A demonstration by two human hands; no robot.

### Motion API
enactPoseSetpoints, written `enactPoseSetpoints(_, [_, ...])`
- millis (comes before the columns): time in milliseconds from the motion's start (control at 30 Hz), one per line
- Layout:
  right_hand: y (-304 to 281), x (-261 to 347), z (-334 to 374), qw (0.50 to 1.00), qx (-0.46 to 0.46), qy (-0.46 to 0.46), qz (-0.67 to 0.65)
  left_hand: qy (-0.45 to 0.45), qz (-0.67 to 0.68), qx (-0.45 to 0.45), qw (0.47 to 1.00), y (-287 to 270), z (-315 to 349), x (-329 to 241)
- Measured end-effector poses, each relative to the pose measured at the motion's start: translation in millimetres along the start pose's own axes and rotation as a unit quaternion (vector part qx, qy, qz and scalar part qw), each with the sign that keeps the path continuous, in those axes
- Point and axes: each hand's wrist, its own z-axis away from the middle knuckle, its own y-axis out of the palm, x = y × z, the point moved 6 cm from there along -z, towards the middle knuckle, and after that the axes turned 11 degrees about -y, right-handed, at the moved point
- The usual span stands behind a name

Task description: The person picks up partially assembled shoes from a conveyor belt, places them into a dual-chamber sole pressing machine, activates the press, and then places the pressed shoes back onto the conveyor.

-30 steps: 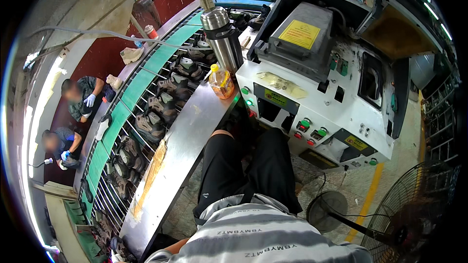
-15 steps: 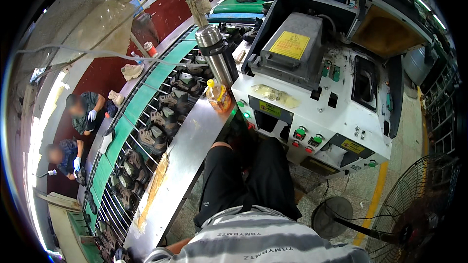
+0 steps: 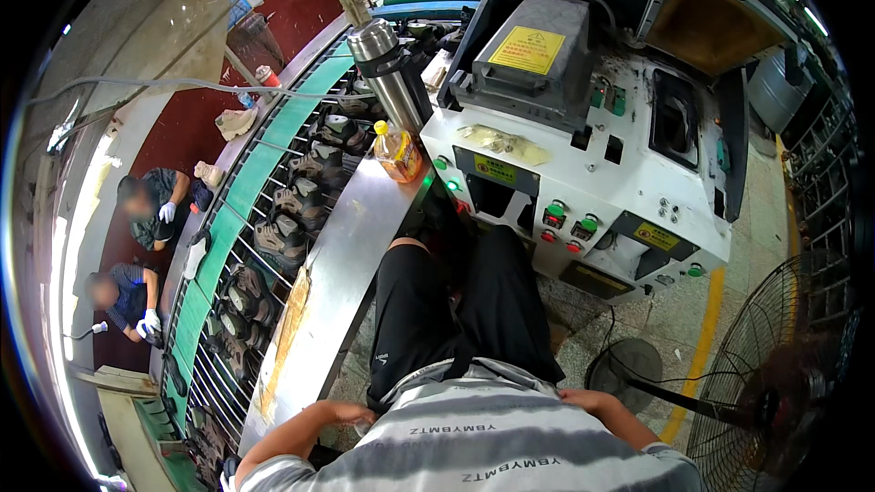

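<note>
Newly in view: left hand [image 3: 351, 413] and right hand [image 3: 581, 397], one at either side of the striped shirt [image 3: 492, 442], near centre; spread or pinching, I cannot tell. Left: metal counter [image 3: 339, 251].

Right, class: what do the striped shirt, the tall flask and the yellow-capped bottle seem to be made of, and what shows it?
Striped shirt: matt fabric, perhaps cotton or a blend; it drapes in soft folds.
Tall flask: probably stainless steel, shiny; its silvery body shows bright streaks.
Yellow-capped bottle: likely smooth plastic, though glass is possible; it looks see-through and orange-tinted.
</note>
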Motion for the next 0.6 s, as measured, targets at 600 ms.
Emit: enactPoseSetpoints(600, [-127.4,96.9,-120.9,0.795,-0.439,-0.198,-0.369,0.456,0.454,-0.375,0.667,-89.3,57.2,-122.5])
